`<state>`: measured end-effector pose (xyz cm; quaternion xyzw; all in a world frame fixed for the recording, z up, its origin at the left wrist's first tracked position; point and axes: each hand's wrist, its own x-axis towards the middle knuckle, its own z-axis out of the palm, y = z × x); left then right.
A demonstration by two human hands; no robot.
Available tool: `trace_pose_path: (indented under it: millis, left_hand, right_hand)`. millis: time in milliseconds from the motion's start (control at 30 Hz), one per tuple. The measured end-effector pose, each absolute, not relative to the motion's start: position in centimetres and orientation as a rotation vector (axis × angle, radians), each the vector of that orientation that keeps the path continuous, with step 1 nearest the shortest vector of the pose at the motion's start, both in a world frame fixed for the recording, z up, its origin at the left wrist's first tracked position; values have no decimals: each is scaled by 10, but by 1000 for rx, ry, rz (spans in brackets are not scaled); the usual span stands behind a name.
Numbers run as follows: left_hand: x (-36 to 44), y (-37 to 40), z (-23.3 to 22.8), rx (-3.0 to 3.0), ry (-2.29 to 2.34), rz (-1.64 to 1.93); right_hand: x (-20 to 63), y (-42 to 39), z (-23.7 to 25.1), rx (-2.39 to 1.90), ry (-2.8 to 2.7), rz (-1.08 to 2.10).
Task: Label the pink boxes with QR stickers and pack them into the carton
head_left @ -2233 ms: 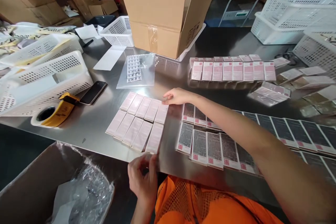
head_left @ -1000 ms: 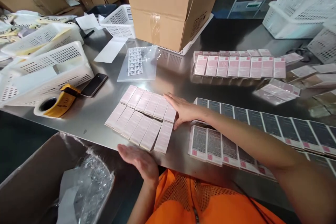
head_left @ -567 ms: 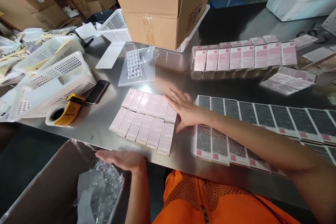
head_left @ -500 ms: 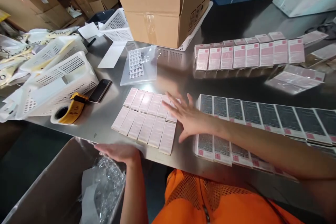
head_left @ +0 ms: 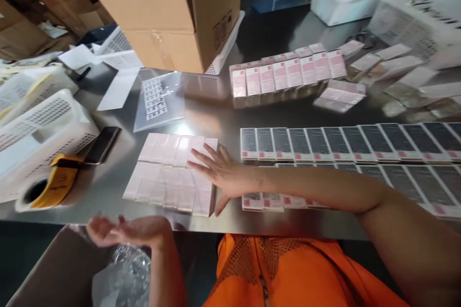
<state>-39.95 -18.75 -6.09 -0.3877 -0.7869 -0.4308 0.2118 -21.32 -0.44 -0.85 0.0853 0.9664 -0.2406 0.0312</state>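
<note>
Two rows of pale pink boxes [head_left: 162, 177] lie side by side on the steel table [head_left: 108, 187]. My right hand [head_left: 223, 172] spreads its fingers over their right end; whether the fingertips touch the boxes I cannot tell. Blurred by motion, my left hand [head_left: 129, 231] is at the table's front edge, palm turned up and fingers apart, with nothing in it. Under my right forearm run two long rows of boxes with dark label panels [head_left: 317, 144], partly hidden by the arm. Below my left hand stands a bin [head_left: 46, 268] with clear plastic wrap [head_left: 126, 268].
A cardboard box [head_left: 162, 48] stands at the back. Pink-and-white boxes [head_left: 288, 76] line up behind the dark-panelled ones, with loose packs [head_left: 342, 93] nearby. Left are a phone [head_left: 103, 145], a tape roll [head_left: 36, 192], white baskets [head_left: 72, 124] and a sticker sheet [head_left: 154, 98].
The camera view has turned to the right, so the table's things appear further left. My left hand has lifted from the bin's rim and turned palm up. My right hand remains over the pink boxes' right end.
</note>
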Motion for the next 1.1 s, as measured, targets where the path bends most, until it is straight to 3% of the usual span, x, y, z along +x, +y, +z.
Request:
trace_pose_path:
  millis: [133, 300, 500, 833, 967, 1100]
  left_hand:
    - [-313, -216, -58, -1577, -1792, -1188]
    - [-238, -205, -69, -2104, -1610, -752]
    - [-238, -176, -60, -1890, -1805, -766]
    - [-285, -212, -60, -1487, -1963, -714]
    - [-270, -218, -57, -1566, -1877, -732]
    - [-238, -211, -59, -1877, -1703, -763]
  right_hand:
    - [-161, 74, 8, 709, 3006, -768]
    - [-118, 137, -1, 936, 2698, -963]
    - [-134, 121, 5, 908, 2724, -898]
    - [-203, 94, 18, 741, 2855, -654]
    - [-190, 100, 19, 806, 2858, -841]
    - [-145, 125, 21, 921, 2835, -785]
